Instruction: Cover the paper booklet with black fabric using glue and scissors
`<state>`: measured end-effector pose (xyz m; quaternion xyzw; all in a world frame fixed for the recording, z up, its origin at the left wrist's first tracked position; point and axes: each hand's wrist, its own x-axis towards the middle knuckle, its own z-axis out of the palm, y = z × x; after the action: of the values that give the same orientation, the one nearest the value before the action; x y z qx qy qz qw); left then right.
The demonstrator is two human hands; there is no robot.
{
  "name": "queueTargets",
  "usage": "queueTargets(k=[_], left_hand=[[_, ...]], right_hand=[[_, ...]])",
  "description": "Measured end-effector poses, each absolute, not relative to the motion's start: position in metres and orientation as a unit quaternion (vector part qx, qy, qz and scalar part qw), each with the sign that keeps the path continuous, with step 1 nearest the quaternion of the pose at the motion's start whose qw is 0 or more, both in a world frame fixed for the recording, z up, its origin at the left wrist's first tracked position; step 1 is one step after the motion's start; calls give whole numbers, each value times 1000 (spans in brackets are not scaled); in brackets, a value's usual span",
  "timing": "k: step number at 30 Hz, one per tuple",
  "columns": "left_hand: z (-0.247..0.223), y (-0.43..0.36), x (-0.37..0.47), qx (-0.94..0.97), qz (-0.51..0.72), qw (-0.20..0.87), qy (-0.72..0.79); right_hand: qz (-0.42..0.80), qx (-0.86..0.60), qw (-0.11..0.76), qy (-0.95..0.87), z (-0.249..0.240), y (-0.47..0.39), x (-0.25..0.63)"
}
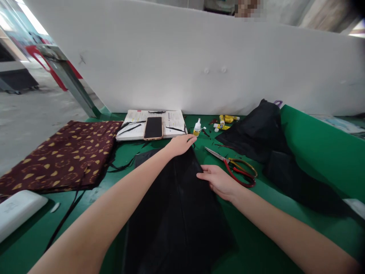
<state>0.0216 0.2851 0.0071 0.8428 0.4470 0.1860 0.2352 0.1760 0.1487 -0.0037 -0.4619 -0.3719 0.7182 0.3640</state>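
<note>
A piece of black cloth [173,205] lies lengthwise in front of me, with a fold or seam line running down its middle. My left hand [182,145] is closed at the cloth's far right corner, its fingertips partly hidden. Along the right edge, my right hand [218,180] pinches the cloth between thumb and fingers. Just beyond my right hand lie scissors [238,167] with red and yellowish handles, their blades pointing away to the left. A small white-tipped bottle [197,127] with yellow contents stands close past my left fingertips.
On the left is a stack of maroon patterned cloth [65,156], near a white device [19,213]. A phone [153,128] rests on an open book [134,129]. Yellow glue sticks [222,126], more black cloth [253,133] and a green divider [322,152] are to the right. A white panel [199,61] closes off the back.
</note>
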Motion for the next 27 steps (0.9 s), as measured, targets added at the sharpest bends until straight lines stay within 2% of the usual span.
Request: queueTargets(k=[6, 13, 18, 22, 24, 27], left_hand=[[7, 296, 22, 824, 193, 300, 441], [25, 288, 10, 788, 321, 271, 449], [53, 268, -18, 752, 420, 185, 474], [64, 255, -62, 717, 450, 110, 521], [63, 253, -89, 710, 411, 34, 571], [53, 248, -130, 714, 282, -68, 638]], right_hand=[[722, -465, 352, -373, -5, 145, 173], [722, -471, 347, -369, -7, 147, 174], [727, -479, 337, -359, -6, 147, 174], [723, -492, 332, -355, -2, 147, 173], [716, -500, 331, -357, 0, 149, 173], [707, -508, 330, -364, 1, 152, 175]])
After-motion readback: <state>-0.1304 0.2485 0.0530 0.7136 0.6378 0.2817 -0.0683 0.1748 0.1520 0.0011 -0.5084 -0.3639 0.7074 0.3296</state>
